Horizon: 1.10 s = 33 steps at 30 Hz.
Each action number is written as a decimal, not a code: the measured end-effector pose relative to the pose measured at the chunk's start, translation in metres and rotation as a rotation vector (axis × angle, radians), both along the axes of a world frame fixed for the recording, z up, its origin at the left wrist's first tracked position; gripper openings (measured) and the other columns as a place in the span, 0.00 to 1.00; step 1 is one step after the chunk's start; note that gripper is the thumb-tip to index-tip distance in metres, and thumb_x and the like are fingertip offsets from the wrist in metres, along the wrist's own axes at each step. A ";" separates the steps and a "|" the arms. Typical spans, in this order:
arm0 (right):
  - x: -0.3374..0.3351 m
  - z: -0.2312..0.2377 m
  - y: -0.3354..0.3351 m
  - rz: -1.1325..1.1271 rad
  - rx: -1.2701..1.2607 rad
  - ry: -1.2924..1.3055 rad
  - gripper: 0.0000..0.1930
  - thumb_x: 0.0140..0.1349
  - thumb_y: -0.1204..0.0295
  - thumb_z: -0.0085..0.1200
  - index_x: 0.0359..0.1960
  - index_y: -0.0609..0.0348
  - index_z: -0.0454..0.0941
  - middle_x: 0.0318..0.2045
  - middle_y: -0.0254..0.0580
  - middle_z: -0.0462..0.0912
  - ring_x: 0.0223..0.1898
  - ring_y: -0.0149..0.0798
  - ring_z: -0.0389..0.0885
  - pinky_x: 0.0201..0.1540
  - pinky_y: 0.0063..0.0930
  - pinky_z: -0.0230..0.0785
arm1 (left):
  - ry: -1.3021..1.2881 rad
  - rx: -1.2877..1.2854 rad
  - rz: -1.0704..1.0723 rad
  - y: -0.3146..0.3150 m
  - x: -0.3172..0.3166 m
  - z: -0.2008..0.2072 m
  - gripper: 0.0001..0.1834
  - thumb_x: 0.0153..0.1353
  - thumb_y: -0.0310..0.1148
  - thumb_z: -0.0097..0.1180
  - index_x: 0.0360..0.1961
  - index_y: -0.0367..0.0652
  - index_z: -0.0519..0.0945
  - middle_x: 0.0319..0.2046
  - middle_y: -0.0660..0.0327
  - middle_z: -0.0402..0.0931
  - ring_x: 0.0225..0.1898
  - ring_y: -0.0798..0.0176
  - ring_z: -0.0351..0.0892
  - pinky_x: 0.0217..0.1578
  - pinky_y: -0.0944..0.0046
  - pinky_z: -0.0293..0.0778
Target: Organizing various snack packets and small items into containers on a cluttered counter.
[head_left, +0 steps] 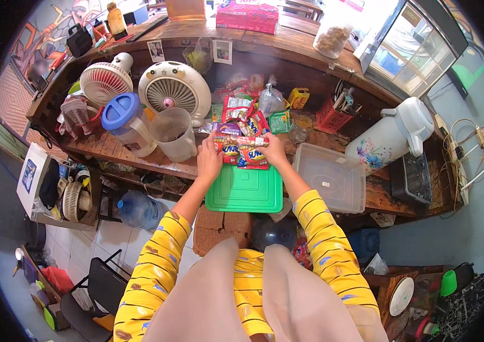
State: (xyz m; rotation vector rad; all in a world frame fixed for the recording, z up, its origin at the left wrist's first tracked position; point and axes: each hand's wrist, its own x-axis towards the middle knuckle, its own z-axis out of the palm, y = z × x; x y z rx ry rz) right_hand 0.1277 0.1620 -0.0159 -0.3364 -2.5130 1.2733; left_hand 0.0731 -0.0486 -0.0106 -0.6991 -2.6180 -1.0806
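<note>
In front of me, my left hand (210, 158) grips the left edge of a bunch of small red snack packets (241, 153). My right hand (274, 150) closes on the right side of the same bunch. The packets lie over the far edge of a green plastic lid (244, 191), which juts past the counter's near edge. Just beyond them, more red snack packets (236, 108) are heaped up, with a purple packet (227, 129) at the heap's left. My fingertips are partly hidden by the packets.
A clear pitcher (174, 137), blue-lidded jug (130, 125) and white fan (174, 91) stand left on the wooden counter (119, 149). To the right are a translucent plastic box (331, 176), a red basket (335, 115) and a flowered thermos (390, 137). A brown stool (219, 231) is below.
</note>
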 end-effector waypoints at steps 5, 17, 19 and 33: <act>0.010 0.013 -0.015 -0.266 0.399 0.050 0.19 0.38 0.76 0.63 0.36 0.58 0.73 0.33 0.44 0.74 0.38 0.49 0.74 0.41 0.41 0.68 | 0.062 -0.166 -0.054 -0.001 0.002 -0.002 0.39 0.43 0.20 0.55 0.59 0.45 0.57 0.51 0.47 0.59 0.48 0.43 0.65 0.44 0.53 0.69; 0.021 -0.012 -0.018 0.157 0.641 -0.014 0.07 0.48 0.71 0.54 0.28 0.58 0.73 0.30 0.42 0.72 0.37 0.47 0.75 0.37 0.41 0.69 | 0.048 -0.220 0.085 0.017 0.006 -0.008 0.39 0.40 0.25 0.60 0.57 0.49 0.60 0.55 0.56 0.57 0.55 0.49 0.58 0.47 0.43 0.61; 0.019 0.004 -0.019 0.195 0.595 -0.070 0.05 0.49 0.72 0.52 0.28 0.58 0.73 0.31 0.44 0.73 0.38 0.48 0.75 0.37 0.41 0.69 | 0.150 -0.103 0.103 0.017 0.008 0.003 0.29 0.44 0.25 0.54 0.51 0.47 0.66 0.54 0.56 0.60 0.54 0.50 0.61 0.49 0.45 0.59; -0.076 0.043 0.023 0.062 0.803 -0.038 0.24 0.36 0.71 0.66 0.40 0.51 0.75 0.39 0.38 0.78 0.47 0.41 0.73 0.55 0.44 0.56 | 0.338 -0.616 -0.079 0.078 -0.105 0.015 0.18 0.48 0.29 0.53 0.43 0.50 0.70 0.42 0.60 0.69 0.44 0.55 0.70 0.36 0.56 0.69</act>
